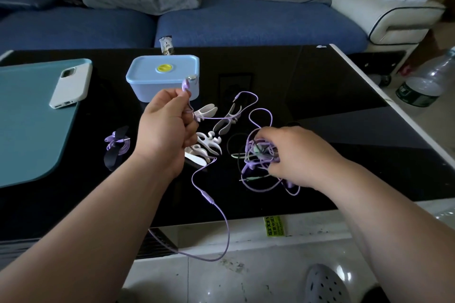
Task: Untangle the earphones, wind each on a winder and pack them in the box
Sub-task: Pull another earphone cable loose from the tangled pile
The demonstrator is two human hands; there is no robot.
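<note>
My left hand (165, 128) is raised over the black table (320, 96) and pinches a purple earbud (186, 84); its purple cable (222, 219) loops down past the table's front edge. My right hand (293, 155) grips a tangle of purple, green and black earphone cables (256, 155) lying on the table. Several white winders (209, 140) lie between my hands. One purple earphone wound on a black winder (117, 144) lies to the left. The light blue box (162, 76) with a yellow button on its closed lid stands behind my left hand.
A white phone (70, 87) rests on a teal mat (29, 125) at the left. A blue sofa (246, 24) runs behind the table. A plastic bottle (426, 83) stands on the floor at the right. A grey perforated shoe (325, 283) is near the bottom edge.
</note>
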